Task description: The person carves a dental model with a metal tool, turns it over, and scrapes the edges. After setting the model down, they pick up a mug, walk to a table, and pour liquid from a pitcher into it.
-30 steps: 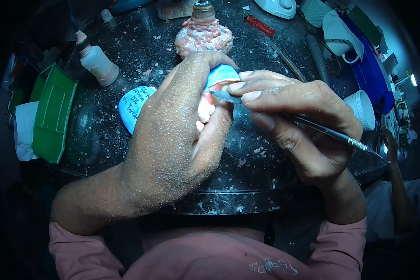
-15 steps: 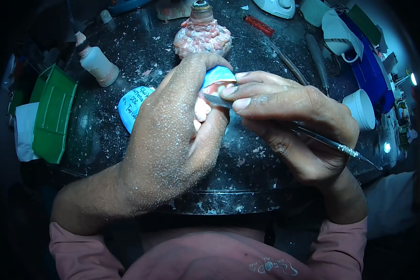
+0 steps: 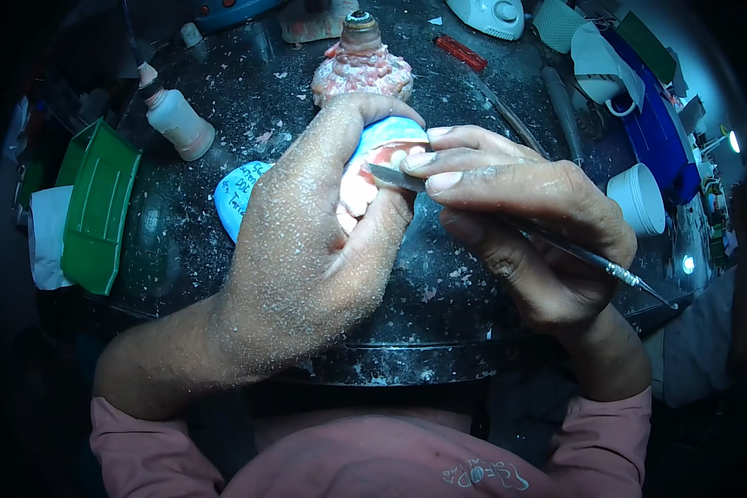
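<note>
My left hand (image 3: 299,241), dusted with pale grains, is wrapped round a dental model (image 3: 394,133) with a blue base, pink wax and whitish teeth. Its thumb lies along the near side and its fingers curl over the top; much of the model is hidden by them. From the right, my right hand (image 3: 548,216) grips a wax carving knife (image 3: 396,177) in closed fingers. The flat blade is at the pink wax beside the teeth, while the thin metal tail sticks out past my palm. Beside my left wrist, a second blue piece (image 3: 236,195) with handwriting rests on the dark table.
A wax-crusted burner (image 3: 361,75) stands just beyond my hands. Left are a white squeeze bottle (image 3: 180,124) and a green tray (image 3: 100,216). To the right are a white tub (image 3: 637,199), a red-handled tool (image 3: 461,51) and a mug (image 3: 602,87). Wax crumbs speckle the table.
The model has turned slightly in my left hand, showing more of the teeth and pink wax. Both hands keep their grips, and the whole view has shifted a little.
</note>
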The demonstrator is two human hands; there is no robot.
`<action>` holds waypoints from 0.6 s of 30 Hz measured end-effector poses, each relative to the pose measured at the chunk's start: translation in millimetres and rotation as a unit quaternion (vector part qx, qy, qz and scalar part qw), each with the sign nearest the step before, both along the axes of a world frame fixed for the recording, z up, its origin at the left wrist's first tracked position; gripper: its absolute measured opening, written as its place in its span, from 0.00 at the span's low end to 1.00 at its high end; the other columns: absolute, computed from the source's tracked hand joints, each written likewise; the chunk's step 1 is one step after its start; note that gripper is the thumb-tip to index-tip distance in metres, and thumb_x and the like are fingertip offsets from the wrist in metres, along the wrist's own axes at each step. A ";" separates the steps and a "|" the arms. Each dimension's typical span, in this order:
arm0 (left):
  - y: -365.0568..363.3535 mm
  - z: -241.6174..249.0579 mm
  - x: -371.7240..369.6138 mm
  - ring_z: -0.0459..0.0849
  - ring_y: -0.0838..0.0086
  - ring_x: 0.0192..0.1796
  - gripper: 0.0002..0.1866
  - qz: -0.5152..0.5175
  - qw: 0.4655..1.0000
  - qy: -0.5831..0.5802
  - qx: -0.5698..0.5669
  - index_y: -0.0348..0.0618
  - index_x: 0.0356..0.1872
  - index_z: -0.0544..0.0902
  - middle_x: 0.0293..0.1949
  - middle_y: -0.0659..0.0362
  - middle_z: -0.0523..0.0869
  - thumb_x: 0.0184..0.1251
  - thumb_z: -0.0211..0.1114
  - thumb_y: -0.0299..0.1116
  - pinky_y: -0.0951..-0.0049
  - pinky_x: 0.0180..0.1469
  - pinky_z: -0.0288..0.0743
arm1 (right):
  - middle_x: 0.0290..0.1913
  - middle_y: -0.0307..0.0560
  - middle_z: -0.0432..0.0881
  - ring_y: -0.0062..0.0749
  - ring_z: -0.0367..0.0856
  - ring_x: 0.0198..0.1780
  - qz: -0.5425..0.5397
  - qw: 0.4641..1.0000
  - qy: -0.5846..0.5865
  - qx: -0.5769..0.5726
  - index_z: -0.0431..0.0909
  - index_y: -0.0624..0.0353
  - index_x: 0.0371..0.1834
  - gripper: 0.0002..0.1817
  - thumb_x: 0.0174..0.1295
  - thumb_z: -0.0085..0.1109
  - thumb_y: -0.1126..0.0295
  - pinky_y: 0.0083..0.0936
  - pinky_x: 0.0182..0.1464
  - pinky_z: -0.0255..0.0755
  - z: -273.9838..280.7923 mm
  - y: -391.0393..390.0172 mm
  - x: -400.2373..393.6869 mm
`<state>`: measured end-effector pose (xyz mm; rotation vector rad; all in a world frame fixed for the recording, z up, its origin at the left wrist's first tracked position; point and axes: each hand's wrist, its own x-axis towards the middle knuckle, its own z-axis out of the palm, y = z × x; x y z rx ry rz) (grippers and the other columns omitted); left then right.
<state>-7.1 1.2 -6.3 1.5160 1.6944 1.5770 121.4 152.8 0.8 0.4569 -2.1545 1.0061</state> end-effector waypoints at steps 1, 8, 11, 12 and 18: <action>0.1 -1.7 -1.0 0.76 0.74 0.57 0.19 0.000 1.000 0.000 0.000 0.32 0.61 0.69 0.54 0.52 0.77 0.71 0.51 0.24 0.73 0.63 0.67 | 0.43 0.56 0.86 0.45 0.85 0.51 -0.007 1.000 -0.010 0.019 0.79 0.67 0.46 0.10 0.61 0.63 0.79 0.52 0.62 0.73 1.0 0.9 1.1; 2.4 3.9 7.8 0.82 0.79 0.50 0.20 -0.024 0.981 -0.191 -0.020 0.34 0.60 0.69 0.51 0.54 0.79 0.74 0.58 0.33 0.81 0.49 0.80 | 0.45 0.64 0.82 0.45 0.84 0.52 -0.030 0.997 -0.018 -0.065 0.74 0.69 0.45 0.08 0.64 0.55 0.80 0.37 0.57 0.78 6.9 4.4 8.7; 2.6 6.1 9.7 0.84 0.81 0.45 0.20 -0.038 0.975 -0.217 -0.024 0.36 0.61 0.69 0.50 0.54 0.79 0.73 0.59 0.33 0.82 0.46 0.83 | 0.45 0.62 0.82 0.42 0.84 0.51 -0.039 0.996 -0.009 -0.083 0.74 0.69 0.45 0.08 0.64 0.54 0.80 0.37 0.57 0.78 4.0 2.7 8.1; 2.6 8.5 12.2 0.84 0.81 0.45 0.20 -0.022 0.970 -0.240 -0.034 0.37 0.61 0.69 0.50 0.54 0.79 0.73 0.59 0.33 0.82 0.46 0.83 | 0.45 0.62 0.82 0.42 0.84 0.51 -0.040 0.996 -0.008 -0.083 0.74 0.69 0.45 0.08 0.64 0.54 0.80 0.37 0.57 0.78 3.7 3.8 8.4; 1.1 11.2 16.2 0.82 0.80 0.49 0.20 0.004 0.963 -0.262 -0.056 0.39 0.62 0.69 0.51 0.56 0.79 0.72 0.59 0.31 0.81 0.47 0.83 | 0.45 0.60 0.82 0.42 0.84 0.50 -0.049 0.998 -0.011 -0.049 0.74 0.69 0.45 0.08 0.63 0.55 0.81 0.36 0.56 0.78 3.8 6.3 8.1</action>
